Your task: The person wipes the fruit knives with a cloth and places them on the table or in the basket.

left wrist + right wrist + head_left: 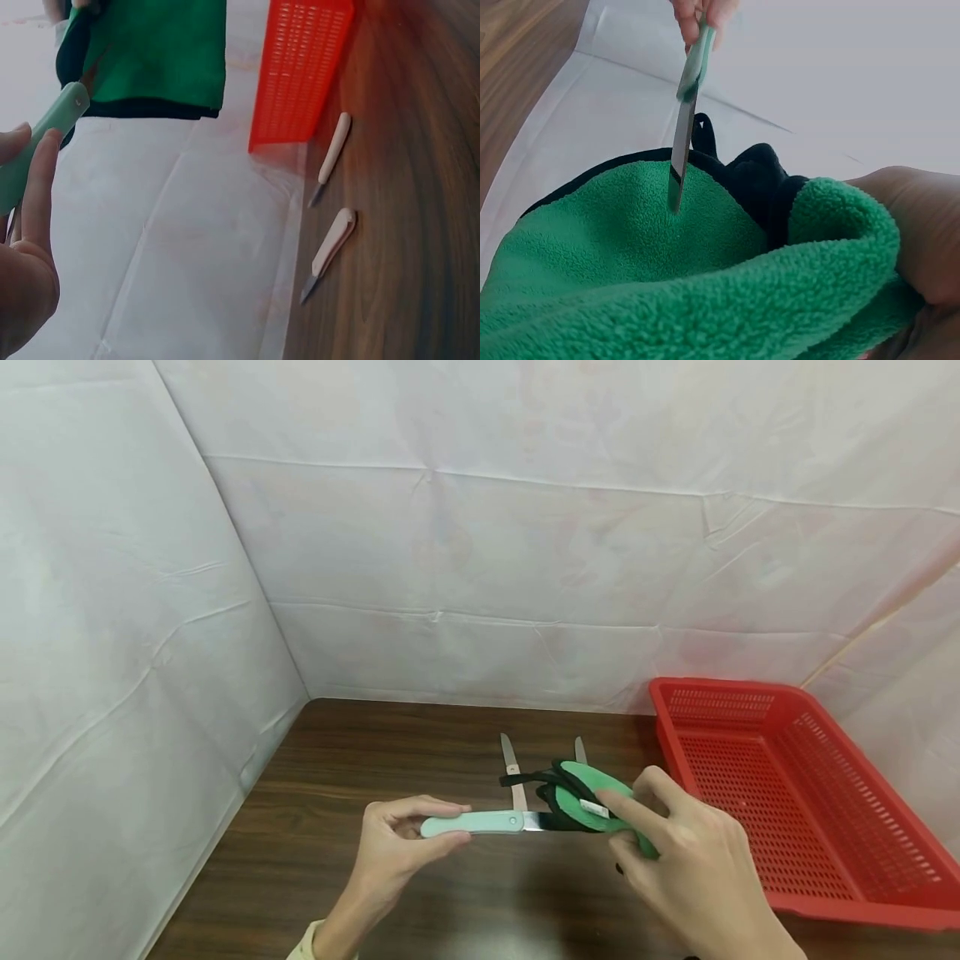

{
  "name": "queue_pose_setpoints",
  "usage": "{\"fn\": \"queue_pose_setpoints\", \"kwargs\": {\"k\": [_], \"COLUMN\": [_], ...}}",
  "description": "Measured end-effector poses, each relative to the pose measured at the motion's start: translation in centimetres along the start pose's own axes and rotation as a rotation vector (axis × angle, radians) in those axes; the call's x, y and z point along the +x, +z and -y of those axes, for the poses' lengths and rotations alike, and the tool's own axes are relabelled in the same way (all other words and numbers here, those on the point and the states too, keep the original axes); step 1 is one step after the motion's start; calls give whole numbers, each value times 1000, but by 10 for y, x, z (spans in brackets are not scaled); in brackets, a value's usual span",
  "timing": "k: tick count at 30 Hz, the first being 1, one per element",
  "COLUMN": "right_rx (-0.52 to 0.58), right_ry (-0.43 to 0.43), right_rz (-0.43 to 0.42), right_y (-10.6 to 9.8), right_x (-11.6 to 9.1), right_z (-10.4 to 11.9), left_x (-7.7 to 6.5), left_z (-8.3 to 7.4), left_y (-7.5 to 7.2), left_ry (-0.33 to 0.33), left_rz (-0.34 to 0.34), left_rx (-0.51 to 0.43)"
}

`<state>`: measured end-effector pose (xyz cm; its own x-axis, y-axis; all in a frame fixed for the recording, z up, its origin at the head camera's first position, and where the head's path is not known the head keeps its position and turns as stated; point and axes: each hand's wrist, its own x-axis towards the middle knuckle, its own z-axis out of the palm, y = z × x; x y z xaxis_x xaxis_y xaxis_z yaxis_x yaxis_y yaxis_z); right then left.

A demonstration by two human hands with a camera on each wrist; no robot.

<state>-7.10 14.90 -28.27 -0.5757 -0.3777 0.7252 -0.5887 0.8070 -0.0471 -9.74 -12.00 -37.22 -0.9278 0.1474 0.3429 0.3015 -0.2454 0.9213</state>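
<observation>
My left hand (386, 847) grips a mint-green folding knife (480, 822) by its handle, fingers and thumb on either side. Its blade is unfolded and points right, toward a green fleecy towel (592, 777) with black edging and a hanging loop. The right hand (693, 852) pinches this towel, which is bunched and folded over. From the right wrist, the bare blade (681, 142) is seen lying over the towel's inner face, tip near the fabric; whether they touch, I cannot tell. Both knife and towel are held above the table.
Two more open knives with pale handles lie on the dark wooden table (360, 752): one knife (331, 244) and a second knife (334, 150), both behind the towel. A red plastic basket (862, 910) stands at the right. White sheeting (487, 552) hangs behind and at the sides.
</observation>
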Motion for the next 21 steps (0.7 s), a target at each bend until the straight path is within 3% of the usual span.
{"fn": "queue_pose_setpoints", "kwargs": {"k": [4,10,21], "right_rx": [13,20,-38], "right_ry": [-26,-73,-86], "right_rz": [3,33,213], "right_y": [3,7,8], "right_x": [2,4,1], "right_z": [5,12,21], "left_x": [1,3,4], "left_z": [-2,-2,2], "left_y": [5,10,12], "left_ry": [-11,46,181], "left_rz": [-16,-7,14], "left_rx": [20,4,-53]}}
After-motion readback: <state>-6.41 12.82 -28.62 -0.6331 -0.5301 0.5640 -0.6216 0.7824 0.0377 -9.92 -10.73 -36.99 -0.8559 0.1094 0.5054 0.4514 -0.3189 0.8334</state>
